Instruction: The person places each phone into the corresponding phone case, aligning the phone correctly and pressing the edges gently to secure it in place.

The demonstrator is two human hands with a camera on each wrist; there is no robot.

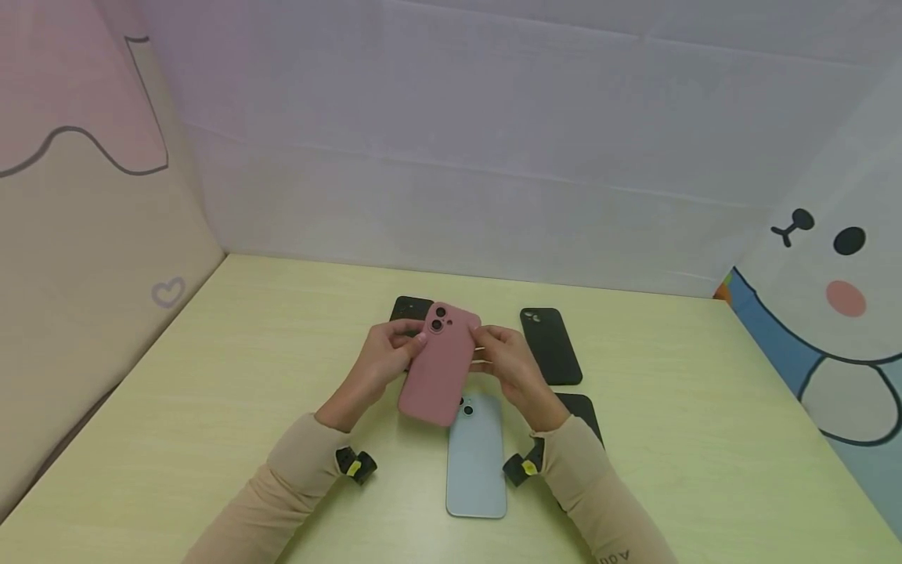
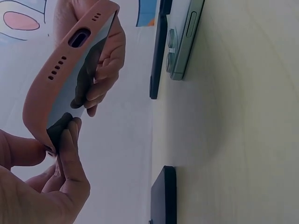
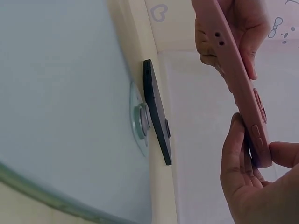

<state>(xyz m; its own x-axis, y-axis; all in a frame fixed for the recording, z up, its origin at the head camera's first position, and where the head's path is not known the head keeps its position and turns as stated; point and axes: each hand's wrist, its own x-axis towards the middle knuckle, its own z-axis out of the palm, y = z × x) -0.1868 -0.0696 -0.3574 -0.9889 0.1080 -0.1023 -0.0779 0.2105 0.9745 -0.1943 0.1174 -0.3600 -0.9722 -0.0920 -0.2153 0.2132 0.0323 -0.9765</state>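
Both hands hold up a phone in a pink case [image 1: 440, 368], tilted above the table. My left hand [image 1: 384, 352] pinches its upper left edge, thumb on the back beside the camera lenses. The right hand [image 1: 510, 364] grips the upper right edge. In the left wrist view, the glossy screen side inside the pink case [image 2: 39, 102] reflects the fingers, and a port opening shows in the case's end. Below the pink case, a pale blue phone [image 1: 477, 466] lies back up on the table, its top partly overlapped by the case in the head view.
A black phone or case [image 1: 409, 309] lies behind my left hand, partly hidden. Beyond the right hand lies another black one [image 1: 552, 345], with a camera cutout. A third dark one [image 1: 581, 407] is partly under the right forearm. Cloth walls [image 1: 493, 157] bound the table [image 1: 705, 431].
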